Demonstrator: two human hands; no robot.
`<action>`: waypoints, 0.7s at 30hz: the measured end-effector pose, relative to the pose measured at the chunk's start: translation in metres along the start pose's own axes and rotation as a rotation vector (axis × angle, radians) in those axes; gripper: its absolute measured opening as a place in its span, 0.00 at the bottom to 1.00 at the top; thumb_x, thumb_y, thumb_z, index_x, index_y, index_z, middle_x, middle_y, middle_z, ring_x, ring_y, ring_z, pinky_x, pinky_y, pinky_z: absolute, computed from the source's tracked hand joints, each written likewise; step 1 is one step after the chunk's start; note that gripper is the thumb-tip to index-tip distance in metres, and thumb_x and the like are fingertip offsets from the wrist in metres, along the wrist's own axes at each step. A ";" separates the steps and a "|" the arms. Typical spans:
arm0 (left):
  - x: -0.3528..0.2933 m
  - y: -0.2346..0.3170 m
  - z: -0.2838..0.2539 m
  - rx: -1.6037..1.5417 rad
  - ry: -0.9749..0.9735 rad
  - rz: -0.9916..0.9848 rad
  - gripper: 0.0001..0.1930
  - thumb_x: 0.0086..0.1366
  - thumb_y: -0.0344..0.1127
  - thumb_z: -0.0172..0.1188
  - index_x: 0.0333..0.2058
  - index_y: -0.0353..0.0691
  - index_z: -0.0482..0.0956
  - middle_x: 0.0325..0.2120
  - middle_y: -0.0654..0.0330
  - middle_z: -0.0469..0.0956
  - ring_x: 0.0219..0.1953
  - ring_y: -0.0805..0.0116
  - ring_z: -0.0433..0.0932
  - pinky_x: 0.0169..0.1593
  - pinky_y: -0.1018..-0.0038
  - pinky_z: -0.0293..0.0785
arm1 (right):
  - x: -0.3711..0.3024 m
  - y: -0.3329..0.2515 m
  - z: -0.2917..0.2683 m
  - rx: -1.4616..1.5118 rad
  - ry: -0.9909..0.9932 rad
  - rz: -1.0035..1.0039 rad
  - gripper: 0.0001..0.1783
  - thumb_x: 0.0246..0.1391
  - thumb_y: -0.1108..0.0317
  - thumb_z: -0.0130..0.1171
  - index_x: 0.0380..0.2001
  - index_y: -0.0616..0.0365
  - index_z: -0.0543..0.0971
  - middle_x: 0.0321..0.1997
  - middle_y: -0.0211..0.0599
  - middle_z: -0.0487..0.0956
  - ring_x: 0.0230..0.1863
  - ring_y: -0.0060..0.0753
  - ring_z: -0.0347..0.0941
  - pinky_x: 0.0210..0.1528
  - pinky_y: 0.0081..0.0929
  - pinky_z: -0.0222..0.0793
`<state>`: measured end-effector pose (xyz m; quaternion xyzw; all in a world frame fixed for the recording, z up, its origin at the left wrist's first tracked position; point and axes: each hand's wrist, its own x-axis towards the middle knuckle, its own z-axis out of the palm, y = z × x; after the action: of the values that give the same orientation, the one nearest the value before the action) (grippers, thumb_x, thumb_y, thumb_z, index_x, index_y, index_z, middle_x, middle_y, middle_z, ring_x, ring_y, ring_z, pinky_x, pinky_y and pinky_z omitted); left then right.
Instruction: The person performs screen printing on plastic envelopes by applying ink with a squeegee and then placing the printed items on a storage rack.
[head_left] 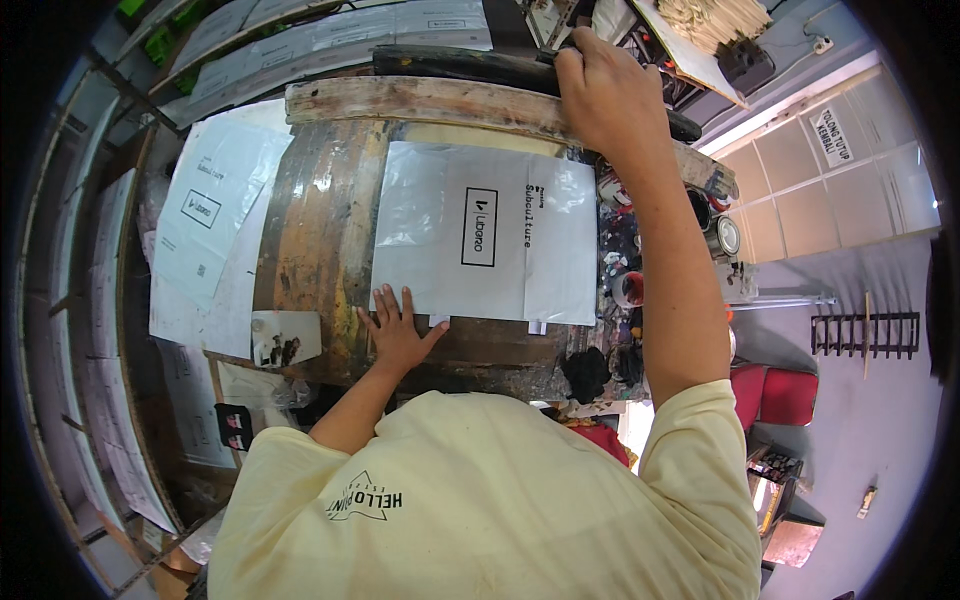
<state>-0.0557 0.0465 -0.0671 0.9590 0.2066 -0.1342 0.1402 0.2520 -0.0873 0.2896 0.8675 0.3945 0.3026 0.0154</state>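
Observation:
A white plastic mailer bag [430,230] with black printing lies flat on a paint-stained wooden work board [330,220]. Spread fingers of my left hand [397,335] rest at the bag's near left corner, beside a small white tab [439,321]; a second tab [537,327] shows under the near edge. My right arm reaches past the bag's right side. At the far edge, my right hand [608,95] has its fingers curled around a long dark bar [460,66], which lies behind a worn wooden strip [420,103]. The hand covers part of the bar.
More printed bags [225,170] lie on a white sheet at the left. Paint cans [722,236] and stained jars line the board's right edge, near a black rag [586,374]. Racks [125,350] holding white printed bags stand along the left; a red chair [788,396] is at right.

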 end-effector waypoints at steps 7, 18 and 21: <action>0.006 0.002 -0.005 -0.091 0.058 -0.063 0.54 0.66 0.77 0.41 0.74 0.34 0.49 0.73 0.32 0.43 0.76 0.35 0.35 0.71 0.33 0.25 | -0.003 -0.004 -0.008 0.103 -0.021 0.088 0.20 0.66 0.58 0.42 0.46 0.58 0.78 0.55 0.41 0.80 0.55 0.49 0.77 0.51 0.53 0.67; 0.055 -0.037 -0.003 -0.430 0.331 -0.323 0.31 0.56 0.31 0.68 0.56 0.27 0.67 0.53 0.38 0.70 0.54 0.32 0.72 0.56 0.49 0.72 | -0.003 -0.001 0.006 0.153 0.073 0.090 0.19 0.66 0.59 0.42 0.46 0.58 0.78 0.57 0.41 0.80 0.57 0.50 0.76 0.52 0.56 0.68; 0.063 -0.043 0.002 -0.398 0.373 -0.269 0.29 0.55 0.31 0.69 0.54 0.27 0.69 0.49 0.38 0.75 0.53 0.35 0.74 0.55 0.50 0.73 | -0.003 -0.003 0.006 0.123 0.077 0.073 0.19 0.66 0.57 0.42 0.44 0.57 0.79 0.54 0.43 0.81 0.56 0.51 0.77 0.53 0.58 0.67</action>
<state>-0.0198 0.1063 -0.0978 0.8847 0.3763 0.0698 0.2661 0.2518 -0.0860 0.2824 0.8683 0.3810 0.3111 -0.0640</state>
